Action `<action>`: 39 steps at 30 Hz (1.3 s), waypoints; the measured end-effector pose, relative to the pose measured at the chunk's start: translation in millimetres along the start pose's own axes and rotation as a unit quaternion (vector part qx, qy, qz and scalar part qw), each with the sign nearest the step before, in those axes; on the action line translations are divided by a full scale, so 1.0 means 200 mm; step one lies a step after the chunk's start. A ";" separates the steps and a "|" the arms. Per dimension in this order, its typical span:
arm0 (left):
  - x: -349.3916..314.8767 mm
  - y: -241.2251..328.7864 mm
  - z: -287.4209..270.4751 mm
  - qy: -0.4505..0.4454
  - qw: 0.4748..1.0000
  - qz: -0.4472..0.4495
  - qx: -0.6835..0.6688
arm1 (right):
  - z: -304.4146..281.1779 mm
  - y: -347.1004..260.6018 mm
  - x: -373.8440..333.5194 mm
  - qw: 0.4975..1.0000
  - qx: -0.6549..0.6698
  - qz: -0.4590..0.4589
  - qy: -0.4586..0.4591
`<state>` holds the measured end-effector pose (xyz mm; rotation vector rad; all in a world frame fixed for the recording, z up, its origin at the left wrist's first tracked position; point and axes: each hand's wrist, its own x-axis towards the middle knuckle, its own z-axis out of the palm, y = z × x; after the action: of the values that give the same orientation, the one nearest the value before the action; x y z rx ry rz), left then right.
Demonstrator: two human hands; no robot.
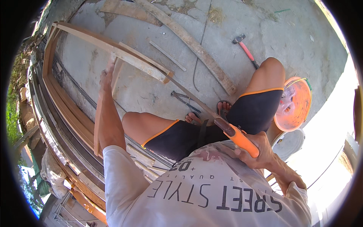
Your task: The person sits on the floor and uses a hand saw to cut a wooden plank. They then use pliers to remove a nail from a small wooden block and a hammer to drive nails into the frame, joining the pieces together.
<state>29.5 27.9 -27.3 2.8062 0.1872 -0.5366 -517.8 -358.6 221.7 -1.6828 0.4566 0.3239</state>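
My right hand (pixel 257 149) is closed around the orange and brown handle of a hand saw (pixel 242 141), close to my torso. The narrow-looking blade slants away to the far left, and its tip meets the end of a wooden beam (pixel 132 60). That beam belongs to an angular wooden frame (pixel 49 64) at my left. My left hand (pixel 107 75) is against the frame, near where the beam meets a crosspiece (pixel 117 72). Its fingers are blurred and partly hidden, so their grip is unclear. Part of the frame passes behind my left forearm.
A hammer (pixel 247 53) with a red handle lies beyond my knee. Pincers (pixel 184 100) lie near my feet. An orange bucket (pixel 304 108) holding clear plastic stands at right. A long curved board (pixel 193 45) and a thin strip (pixel 167 55) lie on the concrete.
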 end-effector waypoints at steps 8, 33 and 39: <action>0.03 0.01 0.02 -0.015 1.000 0.011 -0.010 | 0.23 0.15 0.68 0.999 0.034 0.023 -0.032; -0.17 0.10 -0.05 0.023 0.988 0.033 -0.150 | 0.47 1.03 1.51 0.904 -0.426 -0.025 -0.032; -0.04 -0.15 -0.06 0.049 0.997 0.021 -0.064 | 0.52 0.91 1.52 0.877 -0.466 0.011 -0.115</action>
<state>20.6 59.7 -21.6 2.7073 0.1760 -0.3646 -331.0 -312.4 -94.7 -2.5312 0.1226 0.8477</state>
